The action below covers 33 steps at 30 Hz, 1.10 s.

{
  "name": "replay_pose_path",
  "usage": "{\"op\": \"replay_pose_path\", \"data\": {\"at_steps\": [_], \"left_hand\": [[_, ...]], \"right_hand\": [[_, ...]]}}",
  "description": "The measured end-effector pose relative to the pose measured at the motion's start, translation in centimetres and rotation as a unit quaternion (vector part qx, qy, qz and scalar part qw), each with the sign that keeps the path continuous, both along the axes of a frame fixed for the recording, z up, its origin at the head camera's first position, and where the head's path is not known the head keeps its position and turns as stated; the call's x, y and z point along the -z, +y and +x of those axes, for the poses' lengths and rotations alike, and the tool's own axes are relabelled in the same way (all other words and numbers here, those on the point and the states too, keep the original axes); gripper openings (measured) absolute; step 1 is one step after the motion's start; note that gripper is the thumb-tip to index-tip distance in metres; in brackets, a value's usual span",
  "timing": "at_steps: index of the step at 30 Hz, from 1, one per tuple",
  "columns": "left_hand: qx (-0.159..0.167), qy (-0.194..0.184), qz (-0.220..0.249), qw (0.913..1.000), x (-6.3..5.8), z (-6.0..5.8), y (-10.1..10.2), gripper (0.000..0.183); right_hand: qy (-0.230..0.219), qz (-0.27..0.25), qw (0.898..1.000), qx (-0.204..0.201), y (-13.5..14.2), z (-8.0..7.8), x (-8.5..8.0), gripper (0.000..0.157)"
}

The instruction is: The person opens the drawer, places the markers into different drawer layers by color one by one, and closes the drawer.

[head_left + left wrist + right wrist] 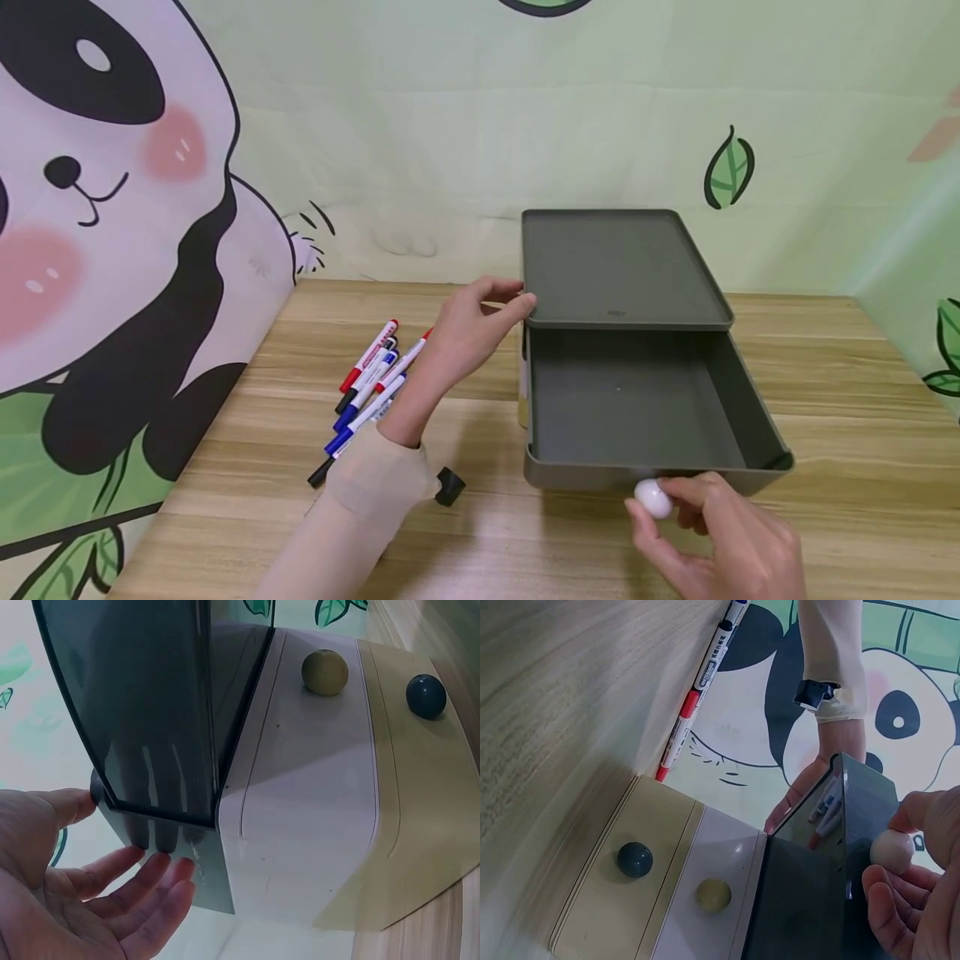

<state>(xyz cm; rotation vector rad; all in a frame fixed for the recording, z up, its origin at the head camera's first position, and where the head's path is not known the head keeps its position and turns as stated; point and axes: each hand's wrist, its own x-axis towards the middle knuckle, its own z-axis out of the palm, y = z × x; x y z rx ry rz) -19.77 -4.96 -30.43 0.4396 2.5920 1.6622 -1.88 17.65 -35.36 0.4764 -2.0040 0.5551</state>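
Observation:
A small cabinet with a dark grey top (615,258) stands on the wooden table, and its grey top drawer (622,400) is pulled out. My right hand (735,533) pinches the drawer's round white knob (653,498) between thumb and fingers. The drawer's inside shows bare in the head view. At the cabinet's upper left edge, my left hand (472,329) touches the corner with its thumb, its fingers loosely bent by the side. Beneath the open drawer, the wrist views show a whitish drawer (300,772) with a yellowish knob (325,673) and a tan drawer (649,885) with a dark knob (634,859).
Several markers (367,392) with red, blue and black caps lie in a loose pile left of the cabinet, close by the left forearm. A small black object (450,486) sits at the left sleeve's cuff. Behind the table hangs a panda-printed backdrop (420,150).

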Motion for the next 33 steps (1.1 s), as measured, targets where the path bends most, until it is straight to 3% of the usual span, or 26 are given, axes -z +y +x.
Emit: {"op": "replay_pose_path", "data": {"at_steps": [7, 19, 27, 33], "left_hand": [[-0.002, 0.010, -0.013, 0.9999, 0.3, -0.2, -1.0, 0.044], [-0.070, 0.003, -0.112, 0.9912, 2.3, -0.7, -3.7, 0.037], [-0.110, -0.010, -0.212, 0.9709, 5.9, -2.4, -5.2, 0.036], [-0.120, -0.015, -0.303, 0.9454, 8.2, -3.5, -6.0, 0.034]], "right_hand": [[0.006, -0.002, 1.000, 0.007, -0.1, 0.1, -0.1, 0.054], [0.004, 0.001, 1.000, 0.000, 0.0, 0.1, -0.2, 0.054], [-0.007, -0.001, 1.000, 0.003, 0.0, 0.1, -0.2, 0.054], [-0.014, -0.003, 1.000, 0.003, 0.0, 0.2, -0.1, 0.055]]}}
